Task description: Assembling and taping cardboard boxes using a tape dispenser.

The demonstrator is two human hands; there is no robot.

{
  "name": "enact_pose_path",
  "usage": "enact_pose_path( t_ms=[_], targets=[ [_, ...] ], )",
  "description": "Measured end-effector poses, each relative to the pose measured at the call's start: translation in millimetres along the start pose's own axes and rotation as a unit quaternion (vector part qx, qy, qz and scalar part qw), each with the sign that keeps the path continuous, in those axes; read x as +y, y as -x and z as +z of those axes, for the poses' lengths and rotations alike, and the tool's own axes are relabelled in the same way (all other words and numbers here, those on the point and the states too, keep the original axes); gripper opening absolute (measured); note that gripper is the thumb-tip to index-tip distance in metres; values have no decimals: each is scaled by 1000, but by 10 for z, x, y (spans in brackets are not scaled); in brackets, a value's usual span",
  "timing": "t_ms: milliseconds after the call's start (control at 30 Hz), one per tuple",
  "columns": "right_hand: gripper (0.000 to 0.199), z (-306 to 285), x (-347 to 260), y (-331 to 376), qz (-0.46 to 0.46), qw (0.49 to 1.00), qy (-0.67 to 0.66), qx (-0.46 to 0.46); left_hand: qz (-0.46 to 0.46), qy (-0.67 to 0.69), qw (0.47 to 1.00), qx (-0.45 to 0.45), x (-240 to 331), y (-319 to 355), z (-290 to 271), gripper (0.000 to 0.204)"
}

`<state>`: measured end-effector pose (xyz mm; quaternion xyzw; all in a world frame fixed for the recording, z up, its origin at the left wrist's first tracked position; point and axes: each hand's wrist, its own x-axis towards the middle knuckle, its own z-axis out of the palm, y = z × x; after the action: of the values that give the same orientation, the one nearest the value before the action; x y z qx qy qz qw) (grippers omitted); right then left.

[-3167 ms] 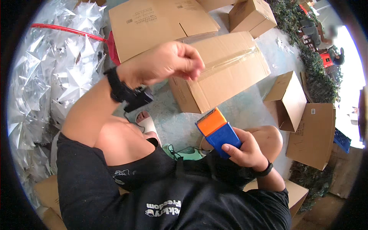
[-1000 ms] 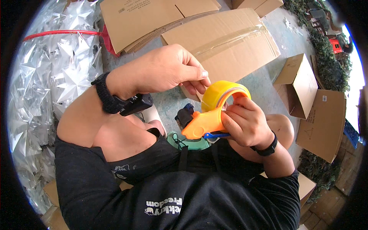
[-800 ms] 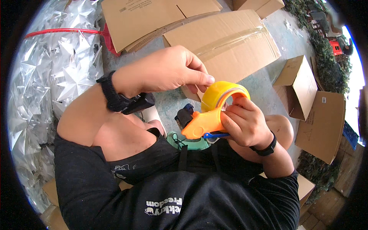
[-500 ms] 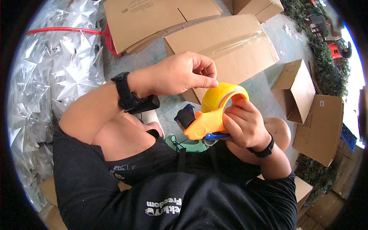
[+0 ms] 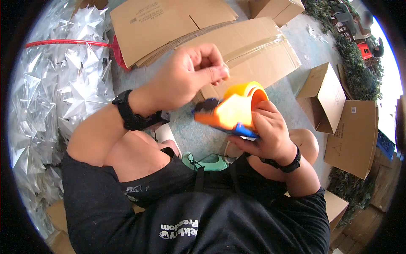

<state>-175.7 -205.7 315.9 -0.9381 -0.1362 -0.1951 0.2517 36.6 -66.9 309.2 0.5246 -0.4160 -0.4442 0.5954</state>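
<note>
My right hand [image 5: 272,134] is closed round an orange tape dispenser [image 5: 234,111], smeared a little by motion. The dispenser has a blue lever, a dark front end tilted to the left, and a roll of yellow tape [image 5: 247,88] on its far side. Up and to the left, apart from the roll, is my left hand [image 5: 186,76]. Its thumb and forefinger pinch together; whatever may be between them is too small to make out. Beyond both hands a closed cardboard box [image 5: 258,55] lies on the floor, with clear tape along its top.
Flat cardboard sheets [image 5: 169,21] are stacked at the far left. Silver star decorations [image 5: 82,95] in clear wrapping fill the left side, crossed by a red strip [image 5: 69,42]. Open boxes [image 5: 323,99] and green garlands [image 5: 355,55] stand at the right. A green stool-like edge [image 5: 207,163] shows between my legs.
My left hand has drawn off the tape roll, up and to the left, still pinched. The dispenser in my right hand has turned, its front end swinging up and its roll lower.
</note>
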Motion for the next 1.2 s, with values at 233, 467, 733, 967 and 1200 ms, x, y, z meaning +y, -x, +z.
enact_pose_path(
  t_ms=[233,467,733,967,1200],
  targets=[
    [41,-17,-116,132,292,943,-158,-36,9,108,991,79,23,-83,-332,10],
    [40,250,-115,208,137,984,-95,-67,-228,32,973,33,-134,-29,-279,52],
    [35,186,-123,140,-48,996,-65,-48,-268,94,956,-76,-238,16,-122,75],
    [36,156,-142,147,-99,993,-53,-35,-324,130,925,-151,-172,56,-33,60],
    [35,161,-114,178,-84,995,-47,-35,-230,4,960,-161,-139,26,-30,30]
  ],
)
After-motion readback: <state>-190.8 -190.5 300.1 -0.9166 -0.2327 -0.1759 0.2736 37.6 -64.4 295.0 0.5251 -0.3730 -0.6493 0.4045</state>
